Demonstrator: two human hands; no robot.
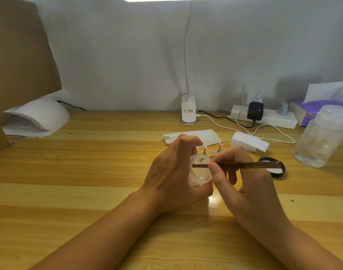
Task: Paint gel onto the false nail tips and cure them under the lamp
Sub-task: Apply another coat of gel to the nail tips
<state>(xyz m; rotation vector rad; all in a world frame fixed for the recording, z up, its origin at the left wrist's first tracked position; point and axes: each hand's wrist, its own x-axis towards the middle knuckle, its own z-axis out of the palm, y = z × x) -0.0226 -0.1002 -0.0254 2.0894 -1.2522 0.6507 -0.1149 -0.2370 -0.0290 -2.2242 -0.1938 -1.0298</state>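
My left hand (167, 172) grips a small clear gel jar (200, 171), tilted with its mouth toward my right hand. A thin brown brush (244, 165) lies level in my right hand (242, 180), pinched between thumb and fingers, its tip inside the jar's mouth. Just behind the hands, pink false nail tips (219, 144) stand on small metal holders, partly hidden by my left fingers. The jar's black lid (273, 168) rests on the table to the right. The white curing lamp (37, 117) sits at the far left, its opening facing me.
A clip-on desk lamp (188, 112) stands at the back centre. A power strip (264, 116) with plugs and cables lies back right. A folded white tissue (192, 136), a white box (248, 144), a clear plastic bottle (320, 136) and a purple tissue pack (311, 112) are nearby. Brown cardboard (16, 55) rises at left.
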